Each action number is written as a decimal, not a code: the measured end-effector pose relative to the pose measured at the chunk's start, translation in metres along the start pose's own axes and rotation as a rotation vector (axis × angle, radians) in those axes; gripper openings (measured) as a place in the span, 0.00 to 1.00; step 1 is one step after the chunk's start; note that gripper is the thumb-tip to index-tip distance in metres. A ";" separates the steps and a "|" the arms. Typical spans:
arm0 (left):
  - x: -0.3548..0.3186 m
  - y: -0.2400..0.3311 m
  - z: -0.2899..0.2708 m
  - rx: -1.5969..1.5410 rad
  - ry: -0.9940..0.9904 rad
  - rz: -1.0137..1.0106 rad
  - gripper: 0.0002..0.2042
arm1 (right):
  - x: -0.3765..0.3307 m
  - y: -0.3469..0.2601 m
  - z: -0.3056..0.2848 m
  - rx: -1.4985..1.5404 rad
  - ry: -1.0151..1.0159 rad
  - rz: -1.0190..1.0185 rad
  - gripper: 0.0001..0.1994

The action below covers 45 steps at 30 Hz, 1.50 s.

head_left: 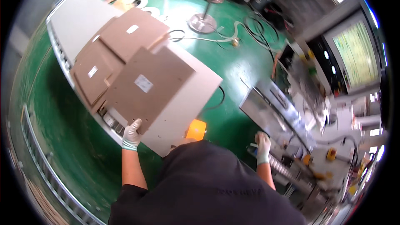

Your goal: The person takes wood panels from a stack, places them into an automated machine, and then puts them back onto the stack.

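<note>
Head view. Centre left: a flat brown cardboard sheet [148, 85] with a white label, matte and angular, lies on a white table [189, 100]. The gloved left hand [131, 134] pinches its lower edge. Lower right: the gloved right hand [263, 146] rests on a grey metal machine [266, 110]; whether its fingers are spread or closed cannot be told.

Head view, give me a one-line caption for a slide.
Gloved left hand on a cardboard sheet atop a white table; gloved right hand at a metal machine.
</note>
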<state>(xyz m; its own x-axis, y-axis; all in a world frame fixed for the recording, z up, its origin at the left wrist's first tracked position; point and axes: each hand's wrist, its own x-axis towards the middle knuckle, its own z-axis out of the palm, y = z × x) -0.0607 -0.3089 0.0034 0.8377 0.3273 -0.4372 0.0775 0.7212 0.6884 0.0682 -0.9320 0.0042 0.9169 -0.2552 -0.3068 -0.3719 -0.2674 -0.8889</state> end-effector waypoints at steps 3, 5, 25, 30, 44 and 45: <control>0.027 0.001 0.066 0.368 -0.323 -0.281 0.31 | -0.029 -0.061 0.037 0.690 -0.272 0.184 0.35; 0.047 -0.016 0.141 0.480 -0.601 -0.408 0.32 | -0.050 -0.075 0.045 0.769 -0.460 0.098 0.41; 0.011 -0.263 0.445 1.118 -1.351 -0.217 0.14 | -0.191 0.065 -0.069 1.351 1.072 0.314 0.27; 0.041 -0.293 0.486 1.306 -1.396 0.611 0.12 | -0.148 0.059 -0.072 1.320 0.860 0.262 0.22; 0.033 -0.323 0.495 1.619 -1.289 1.250 0.12 | -0.078 0.036 -0.174 1.158 1.328 0.535 0.29; 0.033 -0.324 0.495 1.643 -1.291 1.232 0.13 | -0.079 0.063 -0.188 1.206 1.314 0.513 0.33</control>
<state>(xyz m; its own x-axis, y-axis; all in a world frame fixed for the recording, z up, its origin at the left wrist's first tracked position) 0.2092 -0.8341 0.0526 0.5342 -0.7811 0.3233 -0.8451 -0.4838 0.2275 -0.0546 -1.1038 0.0362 -0.1447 -0.7121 -0.6870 0.2899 0.6333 -0.7175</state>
